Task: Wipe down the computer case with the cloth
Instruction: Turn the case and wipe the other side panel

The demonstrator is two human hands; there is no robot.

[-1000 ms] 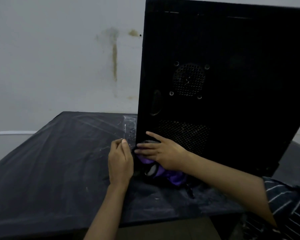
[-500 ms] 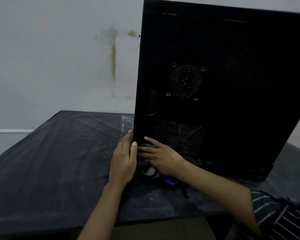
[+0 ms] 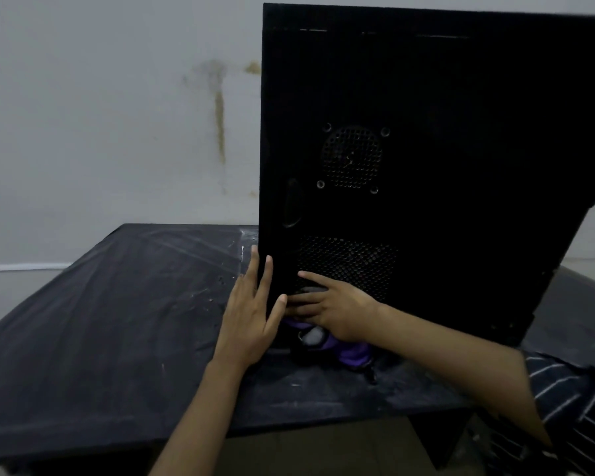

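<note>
Inspecting case: the computer case (image 3: 426,166) stands upright on the dark bench (image 3: 117,321), its vented side panel facing the camera, leaning slightly; its lower near corner sits between the two hands.
Case handling: judged heavy, rigid and top-heavy when stood on end; sheet-metal panels should be smooth and somewhat slippery, with the perforated vents the weaker areas. Best steadied at the vertical front edge and solid frame, not on the mesh.
Cloth: a purple cloth (image 3: 349,355) lies bunched at the foot of the case, partly under the right hand; soft, light, easily gathered. A pale patch shows in its folds; what it is cannot be told.
Left hand: the left hand (image 3: 251,314) lies flat with fingers straight and spread against the front edge of the case, bracing it, gripping nothing.
Right hand: the right hand (image 3: 330,310) presses on the lower panel just below the lower vent, fingers extended toward the left; the cloth emerges beneath the palm, so it appears to be pressing the cloth to the panel rather than clutching it.
Change since earlier: the left hand has climbed higher along the case edge and its fingers have opened out; the right hand has stayed near the same low spot.
Risk: tipping if the brace is released.
</note>
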